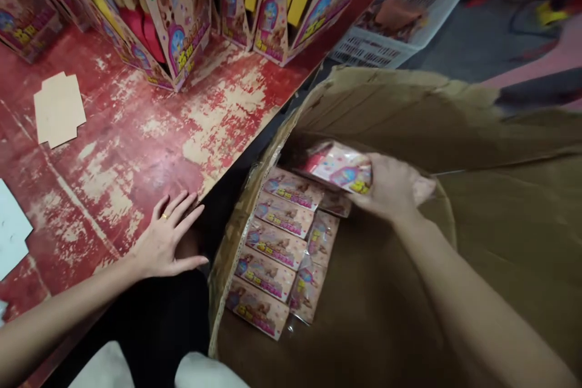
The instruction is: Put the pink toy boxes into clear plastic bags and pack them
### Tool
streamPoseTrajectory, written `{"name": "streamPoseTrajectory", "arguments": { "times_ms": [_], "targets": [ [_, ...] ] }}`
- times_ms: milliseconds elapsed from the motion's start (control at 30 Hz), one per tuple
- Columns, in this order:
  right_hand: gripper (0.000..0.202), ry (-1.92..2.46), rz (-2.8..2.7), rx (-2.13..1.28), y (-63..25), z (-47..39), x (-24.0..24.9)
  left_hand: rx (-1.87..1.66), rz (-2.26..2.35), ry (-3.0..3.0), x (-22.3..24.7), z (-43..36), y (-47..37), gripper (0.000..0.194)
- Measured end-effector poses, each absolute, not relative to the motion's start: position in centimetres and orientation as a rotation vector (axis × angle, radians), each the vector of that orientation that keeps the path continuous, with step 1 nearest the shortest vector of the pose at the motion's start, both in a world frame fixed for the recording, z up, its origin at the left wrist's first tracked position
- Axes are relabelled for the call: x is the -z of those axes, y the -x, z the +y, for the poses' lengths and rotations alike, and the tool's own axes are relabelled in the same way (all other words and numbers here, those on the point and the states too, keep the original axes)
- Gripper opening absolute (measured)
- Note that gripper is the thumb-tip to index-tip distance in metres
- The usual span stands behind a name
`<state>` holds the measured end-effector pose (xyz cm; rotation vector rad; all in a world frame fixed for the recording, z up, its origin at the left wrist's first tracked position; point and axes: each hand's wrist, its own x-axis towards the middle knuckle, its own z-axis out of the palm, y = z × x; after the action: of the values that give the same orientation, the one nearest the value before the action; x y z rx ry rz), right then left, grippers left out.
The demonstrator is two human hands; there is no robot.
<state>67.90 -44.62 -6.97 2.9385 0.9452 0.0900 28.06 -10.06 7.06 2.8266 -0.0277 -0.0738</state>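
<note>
My right hand point(391, 188) grips a pink printed package point(339, 167) in clear wrap, holding it inside a large brown cardboard box point(409, 91), above other packages. Several similar packages point(268, 270) lie in a row along the box's left wall, with a few more beside them. My left hand point(170, 236), with a ring on one finger, rests with fingers spread at the edge of the worn red table point(150, 151) and holds nothing.
Upright pink printed boxes point(177, 24) with yellow and red items stand at the table's back. A tan card piece point(59, 109) and a white sheet point(11, 230) lie at left. Beyond the carton is a white plastic basket point(431, 6). Part of a person in pink shows at right.
</note>
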Motion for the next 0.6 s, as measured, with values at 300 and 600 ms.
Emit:
{"name": "streamPoseTrajectory", "arguments": {
  "times_ms": [300,600],
  "targets": [
    [0.099,-2.883,1.219,0.328,-70.9,-34.9,11.0,0.110,-0.044,-2.889,-7.8,-10.3,-28.4,0.099],
    [0.080,-3.028,0.929,0.290,-67.5,-28.7,15.9,0.122,-0.041,-2.935,-8.1,-10.5,-28.4,0.089]
  ]
}}
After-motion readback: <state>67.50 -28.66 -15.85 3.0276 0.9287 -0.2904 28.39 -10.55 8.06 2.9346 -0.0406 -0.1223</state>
